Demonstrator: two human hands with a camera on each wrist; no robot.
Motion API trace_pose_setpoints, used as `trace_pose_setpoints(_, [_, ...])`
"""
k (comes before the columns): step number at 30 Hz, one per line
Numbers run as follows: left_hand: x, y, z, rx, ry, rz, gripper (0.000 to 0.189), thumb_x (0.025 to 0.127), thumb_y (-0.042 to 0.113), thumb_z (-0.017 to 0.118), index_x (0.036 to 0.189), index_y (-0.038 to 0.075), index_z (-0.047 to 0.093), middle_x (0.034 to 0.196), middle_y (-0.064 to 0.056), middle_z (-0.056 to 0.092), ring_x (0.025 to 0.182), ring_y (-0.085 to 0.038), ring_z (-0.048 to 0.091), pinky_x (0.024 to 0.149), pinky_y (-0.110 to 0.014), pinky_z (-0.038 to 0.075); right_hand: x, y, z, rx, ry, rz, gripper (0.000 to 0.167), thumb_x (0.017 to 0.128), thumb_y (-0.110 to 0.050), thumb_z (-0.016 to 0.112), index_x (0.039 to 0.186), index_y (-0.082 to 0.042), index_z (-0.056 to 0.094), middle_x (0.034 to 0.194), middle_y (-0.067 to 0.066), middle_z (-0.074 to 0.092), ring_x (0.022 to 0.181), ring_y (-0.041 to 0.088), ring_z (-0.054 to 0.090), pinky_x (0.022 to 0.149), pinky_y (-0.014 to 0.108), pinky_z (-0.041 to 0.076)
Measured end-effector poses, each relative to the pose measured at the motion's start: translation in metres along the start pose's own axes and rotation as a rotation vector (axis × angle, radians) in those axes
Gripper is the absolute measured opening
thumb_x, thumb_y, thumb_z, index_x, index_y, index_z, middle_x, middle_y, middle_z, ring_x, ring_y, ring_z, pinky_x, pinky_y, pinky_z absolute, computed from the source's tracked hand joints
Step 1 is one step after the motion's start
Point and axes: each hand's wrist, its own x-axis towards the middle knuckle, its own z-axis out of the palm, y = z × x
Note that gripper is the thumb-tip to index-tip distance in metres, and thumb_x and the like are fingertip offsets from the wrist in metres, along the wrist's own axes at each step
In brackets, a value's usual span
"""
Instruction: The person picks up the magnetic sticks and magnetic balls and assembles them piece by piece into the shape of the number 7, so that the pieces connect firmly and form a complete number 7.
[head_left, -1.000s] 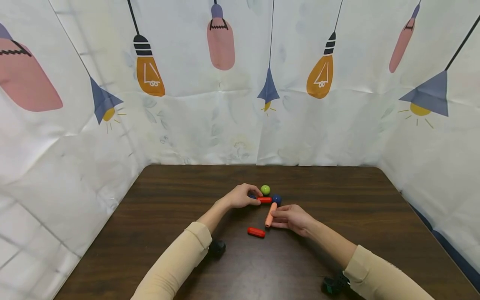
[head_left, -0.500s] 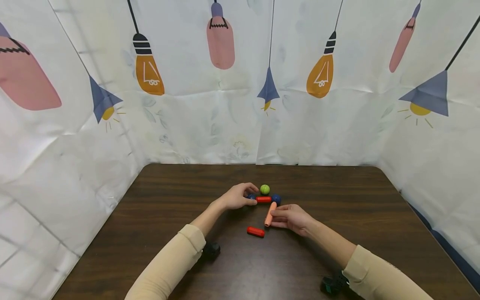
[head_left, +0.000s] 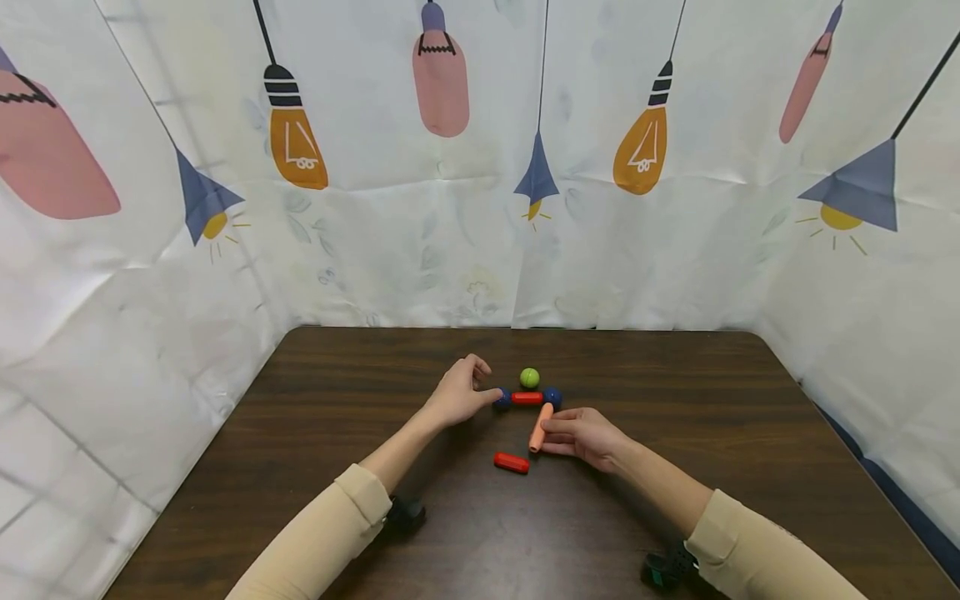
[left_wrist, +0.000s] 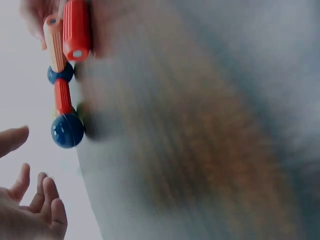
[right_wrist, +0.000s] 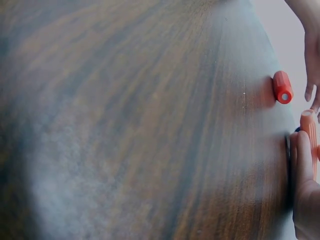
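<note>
A red ridged stick (head_left: 527,398) joins two blue balls, the left one (left_wrist: 67,131) and the right one (head_left: 552,397), in a row on the table. My right hand (head_left: 588,437) pinches a peach-coloured ridged stick (head_left: 537,435), whose far end meets the right blue ball. My left hand (head_left: 456,394) is beside the left blue ball with its fingers spread. In the left wrist view a gap shows between those fingers and the ball. Nearer lies a loose red stick (head_left: 512,462) with a silvery disc, like a magnet, in its end.
Just behind the row sits a green ball (head_left: 529,378). The dark wooden table (head_left: 360,375) is backed by a white curtain (head_left: 375,250) printed with lamps. Black wrist devices show under both forearms.
My left hand has let go of the row at the left blue ball and drawn back leftward, its fingers lifting. The right hand stays put with the peach stick.
</note>
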Motion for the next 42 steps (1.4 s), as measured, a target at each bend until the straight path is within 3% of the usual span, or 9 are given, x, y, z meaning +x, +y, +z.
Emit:
trace_pose_setpoints(4, [-0.010,0.005,0.000,-0.039,0.024,-0.006,0.035,0.096,0.022,0.075,0.119,0.001,0.059,0.112,-0.015,0.061,0.087,-0.022,0.054,0.079,-0.039,0.047,0.001,0.000,0.000,0.004,0.014,0.004,0.048,0.104,-0.006,0.060,0.141,0.020,0.043,0.114,0.021,0.071,0.101,0.027,0.073,0.091,0.039,0.055])
trace_pose_setpoints(7, [-0.017,0.008,0.001,-0.072,0.001,-0.010,0.028,0.095,0.020,0.076,0.113,0.004,0.062,0.104,-0.009,0.064,0.083,-0.019,0.056,0.075,-0.035,0.048,0.001,0.000,0.000,0.005,0.006,0.002,0.048,0.104,-0.007,0.061,0.140,0.020,0.043,0.114,0.021,0.071,0.102,0.027,0.072,0.091,0.039,0.055])
trace_pose_setpoints(12, [-0.027,0.011,0.007,-0.089,-0.074,-0.002,0.023,0.093,0.018,0.078,0.107,0.005,0.065,0.097,-0.001,0.065,0.082,-0.017,0.058,0.075,-0.032,0.049,0.000,0.000,0.000,0.004,-0.013,-0.005,0.049,0.104,-0.007,0.062,0.139,0.021,0.043,0.113,0.021,0.071,0.102,0.027,0.072,0.091,0.039,0.055])
trace_pose_setpoints(19, [-0.037,0.012,0.016,-0.021,-0.199,0.063,0.019,0.092,0.017,0.079,0.106,0.007,0.069,0.095,-0.002,0.064,0.084,-0.018,0.058,0.074,-0.033,0.049,-0.001,0.000,0.000,0.000,-0.001,-0.003,0.045,0.103,-0.006,0.062,0.137,0.020,0.048,0.109,0.019,0.072,0.099,0.025,0.073,0.090,0.038,0.055])
trace_pose_setpoints(23, [-0.041,0.013,0.020,0.000,-0.252,0.067,0.020,0.090,0.017,0.081,0.106,0.009,0.072,0.099,-0.001,0.067,0.090,-0.018,0.059,0.081,-0.034,0.050,0.000,0.000,0.001,0.002,0.012,0.005,0.045,0.103,-0.005,0.062,0.138,0.019,0.047,0.110,0.019,0.072,0.099,0.025,0.073,0.090,0.038,0.055])
trace_pose_setpoints(31, [-0.046,0.015,0.025,0.020,-0.336,0.058,0.027,0.086,0.019,0.086,0.108,0.009,0.074,0.098,0.002,0.069,0.087,-0.016,0.059,0.079,-0.033,0.049,-0.001,0.000,0.001,0.012,-0.006,-0.010,0.049,0.104,-0.005,0.061,0.140,0.021,0.042,0.111,0.019,0.071,0.100,0.024,0.072,0.092,0.038,0.054])
trace_pose_setpoints(42, [-0.046,0.015,0.028,0.039,-0.363,0.092,0.022,0.083,0.011,0.087,0.101,0.010,0.075,0.090,0.006,0.069,0.082,-0.011,0.059,0.076,-0.029,0.049,-0.003,-0.002,0.001,0.005,-0.013,-0.008,0.049,0.103,-0.005,0.062,0.140,0.021,0.042,0.110,0.017,0.072,0.099,0.023,0.072,0.091,0.038,0.055])
